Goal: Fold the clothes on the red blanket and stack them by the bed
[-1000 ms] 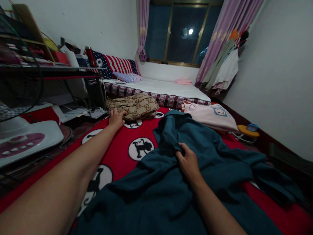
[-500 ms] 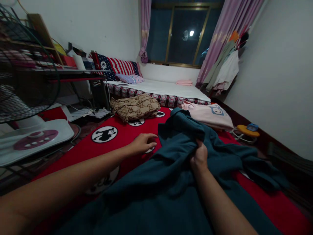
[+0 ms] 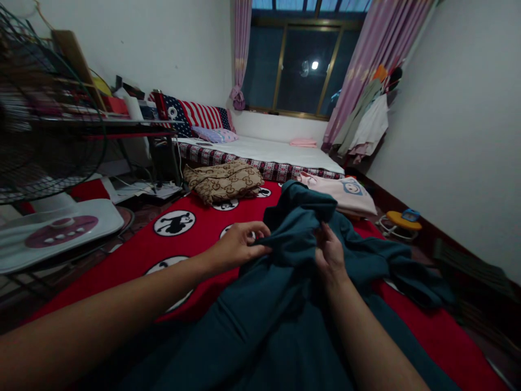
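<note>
A small bedroom at night: a dark window (image 3: 303, 68) with pink curtains (image 3: 368, 60) on the far wall, a low mattress (image 3: 268, 153) under it, and a red blanket with round black-and-white cartoon patches (image 3: 179, 239) spread over the near floor. On this blanket, from the middle to the near edge, lies a dark teal garment (image 3: 280, 304), bunched up into a ridge at its far end.

The left hand (image 3: 236, 250) comes in from the left and its fingers are closed on the edge of that raised fold. The right hand (image 3: 331, 255) sits just right of it, fingers curled into the same bunch of cloth, clamped on it too, though its fingertips are partly hidden by the fabric.

The garment looks soft, limp and fairly thick, light enough for two hands but prone to sag and slide wherever it is not held; a hem, collar or shoulder seam would likely give the firmest hold.

Farther off, a folded brown patterned cloth (image 3: 223, 182) lies to the left and a pale pink garment with a blue face print (image 3: 345, 193) to the right, both apart from the teal one. A standing fan (image 3: 44, 136) fills the near left
</note>
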A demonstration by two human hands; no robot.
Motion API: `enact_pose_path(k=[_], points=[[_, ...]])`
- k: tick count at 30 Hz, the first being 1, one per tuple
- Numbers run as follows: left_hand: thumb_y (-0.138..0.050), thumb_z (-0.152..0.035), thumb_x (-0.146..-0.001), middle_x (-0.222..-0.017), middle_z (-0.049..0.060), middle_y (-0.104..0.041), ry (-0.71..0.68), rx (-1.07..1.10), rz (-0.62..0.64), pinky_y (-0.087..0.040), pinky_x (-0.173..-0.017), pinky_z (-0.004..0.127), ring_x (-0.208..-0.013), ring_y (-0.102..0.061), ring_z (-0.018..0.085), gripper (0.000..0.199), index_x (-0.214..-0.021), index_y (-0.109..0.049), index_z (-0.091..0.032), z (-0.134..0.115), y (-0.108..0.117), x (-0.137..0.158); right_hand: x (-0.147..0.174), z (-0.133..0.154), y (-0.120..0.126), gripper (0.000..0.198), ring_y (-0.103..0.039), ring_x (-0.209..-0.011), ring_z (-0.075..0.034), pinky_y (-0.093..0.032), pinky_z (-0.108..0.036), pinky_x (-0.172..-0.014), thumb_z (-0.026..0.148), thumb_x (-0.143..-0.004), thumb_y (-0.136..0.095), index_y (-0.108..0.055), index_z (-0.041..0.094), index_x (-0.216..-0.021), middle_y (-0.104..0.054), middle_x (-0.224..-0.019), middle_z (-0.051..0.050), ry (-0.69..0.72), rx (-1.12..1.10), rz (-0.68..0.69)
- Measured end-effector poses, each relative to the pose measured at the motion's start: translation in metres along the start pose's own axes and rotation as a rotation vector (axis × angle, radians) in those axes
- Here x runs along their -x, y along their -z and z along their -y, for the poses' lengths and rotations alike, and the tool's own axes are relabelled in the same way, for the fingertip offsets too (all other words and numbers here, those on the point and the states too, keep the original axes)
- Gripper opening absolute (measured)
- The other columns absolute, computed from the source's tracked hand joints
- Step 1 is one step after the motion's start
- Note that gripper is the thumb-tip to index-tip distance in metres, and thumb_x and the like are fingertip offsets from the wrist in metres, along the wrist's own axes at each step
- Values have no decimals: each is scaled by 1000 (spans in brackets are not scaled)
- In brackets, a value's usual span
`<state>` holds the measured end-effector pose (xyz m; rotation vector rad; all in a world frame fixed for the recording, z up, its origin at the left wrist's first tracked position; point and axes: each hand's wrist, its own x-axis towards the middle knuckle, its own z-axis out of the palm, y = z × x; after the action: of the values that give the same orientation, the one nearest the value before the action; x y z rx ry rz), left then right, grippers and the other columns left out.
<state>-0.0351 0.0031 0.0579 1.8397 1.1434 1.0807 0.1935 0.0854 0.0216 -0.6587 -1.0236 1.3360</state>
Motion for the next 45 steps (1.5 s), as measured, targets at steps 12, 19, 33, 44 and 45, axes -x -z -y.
enact_pose_path(k=[12,19,33,44,45], points=[[-62,-29,-59,-79,4,-71,487,-771,-477,-51,-72,31,-81,-67,26,29,-86,-66,-20,98,142,55,8,-29,-10,31,-67,-101,-25,-49,-43,-96,31,-71,-71,-70,19,-100,-72,-105,-10,-41,751,364],[-48,-19,-68,-108,9,-71,310,-1057,-332,-50,-88,37,-103,-64,29,39,-98,-73,-20,49,132,-10,24,-22,-24,26,-63,-108,-24,-46,-38,-98,23,-77,-66,-72,22,-103,-69,-118,-7,123,1175,502],[-31,-68,-89,-160,11,-21,291,-956,34,-11,-112,64,-146,-16,36,71,-149,-35,-29,92,-23,-90,15,-31,-9,20,-68,-89,-20,-50,-34,-89,23,-80,-57,-75,23,-90,-75,-93,-3,195,1059,213],[-27,-70,-89,-158,10,-28,259,-956,-31,-14,-114,59,-146,-21,31,70,-147,-39,-31,104,-17,-89,-15,-5,66,18,-68,-86,-21,-51,-37,-89,26,-73,-59,-73,19,-82,-73,-85,-5,90,1201,-61],[-27,-70,-89,-158,10,-28,258,-955,-35,-14,-114,59,-146,-21,31,70,-146,-39,-31,104,-17,-89,-15,2,75,17,-67,-90,-22,-49,-38,-93,24,-72,-60,-73,20,-81,-73,-87,-5,102,1254,-40]])
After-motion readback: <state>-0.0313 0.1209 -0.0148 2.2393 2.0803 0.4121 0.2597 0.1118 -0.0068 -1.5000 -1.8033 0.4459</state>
